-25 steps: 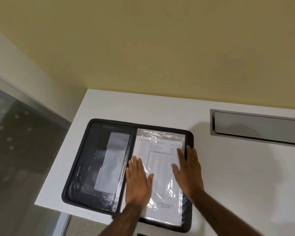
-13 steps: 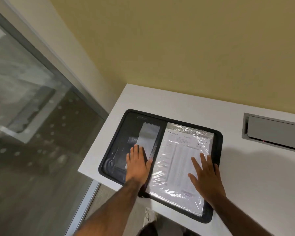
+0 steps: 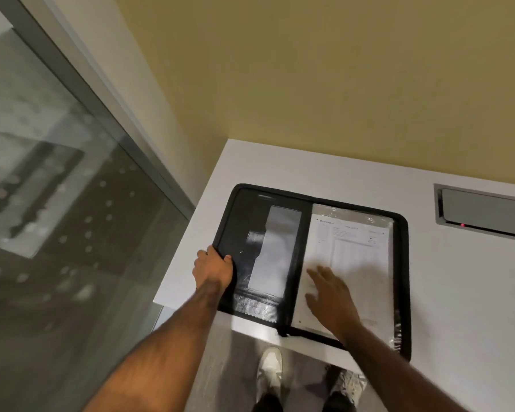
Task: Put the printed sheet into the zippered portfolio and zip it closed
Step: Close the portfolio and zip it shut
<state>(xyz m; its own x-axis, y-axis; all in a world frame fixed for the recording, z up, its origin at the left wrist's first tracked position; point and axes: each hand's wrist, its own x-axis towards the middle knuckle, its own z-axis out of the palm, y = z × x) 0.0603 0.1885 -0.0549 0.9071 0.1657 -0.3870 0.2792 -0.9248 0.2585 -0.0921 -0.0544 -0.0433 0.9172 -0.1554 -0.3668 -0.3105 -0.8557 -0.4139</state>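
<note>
A black zippered portfolio (image 3: 238, 221) lies open and flat on the near left corner of the white desk. The printed sheet (image 3: 360, 257), under a clear plastic sleeve, fills its right half. The left half shows dark inner pockets with a glossy grey reflection. My left hand (image 3: 213, 267) grips the portfolio's outer left edge, thumb over the rim and fingers curled beneath. My right hand (image 3: 330, 298) rests flat with fingers spread on the lower part of the sheet.
The white desk (image 3: 464, 292) meets a yellow wall at the back. A grey recessed cable flap (image 3: 485, 212) with a small red light sits at the back right. A glass partition (image 3: 57, 203) stands left of the desk. Shoes (image 3: 269, 367) show on the floor below the desk's edge.
My left hand slid from the sheet across the left half and took hold of the portfolio's outer left edge. My right hand moved from the sheet's right side toward its lower middle.
</note>
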